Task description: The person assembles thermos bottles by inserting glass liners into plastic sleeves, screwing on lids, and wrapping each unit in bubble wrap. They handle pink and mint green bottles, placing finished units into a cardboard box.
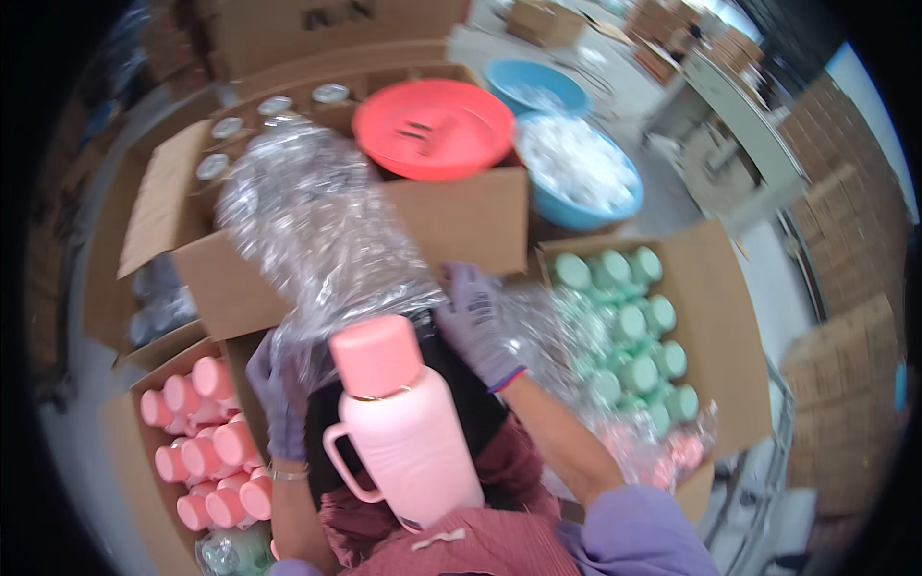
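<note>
A pink vacuum jug (408, 437) with a side handle and a darker pink cup lid rests tilted on my lap, between my forearms. Both my hands wear purple gloves. Beyond the lid spreads a crinkled clear plastic bag (322, 211). Its near left edge is pinched in my left hand (280, 389), whose fingers are partly covered by the film. On the opposite side my right hand (475, 322) grips the bag's near edge with thumb and fingers. Neither hand touches the jug.
Pink-lidded jugs (206, 446) fill a carton at left; green-lidded ones (629, 326) fill a carton at right, beside loose plastic film. Ahead, an open carton (461, 216) carries a red basin (437, 130). Blue basins (576, 206) stand behind, one heaped with white pieces.
</note>
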{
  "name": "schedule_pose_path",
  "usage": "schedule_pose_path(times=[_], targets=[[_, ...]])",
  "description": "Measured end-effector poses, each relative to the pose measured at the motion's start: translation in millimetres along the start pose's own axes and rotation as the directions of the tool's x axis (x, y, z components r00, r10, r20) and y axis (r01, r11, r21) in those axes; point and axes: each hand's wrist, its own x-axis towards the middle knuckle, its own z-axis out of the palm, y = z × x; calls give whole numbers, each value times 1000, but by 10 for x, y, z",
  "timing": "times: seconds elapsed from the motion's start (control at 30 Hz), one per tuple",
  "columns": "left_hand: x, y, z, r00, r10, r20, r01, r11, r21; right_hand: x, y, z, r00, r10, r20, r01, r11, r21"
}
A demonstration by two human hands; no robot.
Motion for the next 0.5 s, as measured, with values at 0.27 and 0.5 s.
schedule_pose_path(times=[0.27, 0.5], targets=[[-1414, -44, -915, 964, -189, 186, 173, 980, 97, -1374, -165, -736, 927, -368, 70, 342, 908, 243], [-1528, 215, -1907, 535, -474, 699, 266, 880, 393, -2638, 136, -1282, 825, -417, 381, 283, 889, 361]])
